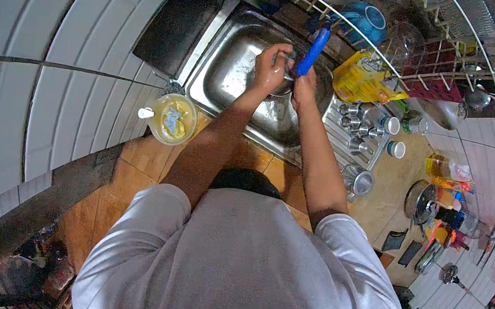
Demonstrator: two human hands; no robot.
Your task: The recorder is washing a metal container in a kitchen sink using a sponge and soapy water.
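Note:
Over the stainless steel sink (223,95), both my hands are raised beneath a blue hose or sleeve (314,51) on the tap. My left hand (271,67) has bent, slightly blurred fingers around the side of a rounded, shiny vessel (283,86). My right hand (305,88) is at the vessel's other side, just under the blue hose's end, its fingers partly hidden. The vessel's shape and kind are hard to tell. Wet patches shine on the sink's bottom.
A wire dish rack (350,22) overhangs the sink's far side. On the ribbed drainboard (333,120) stand small steel cups (350,122) and a larger steel vessel (363,182). A yellow pouch (363,78) leans behind them. A round tub (173,119) with cloth or sponge sits at the left.

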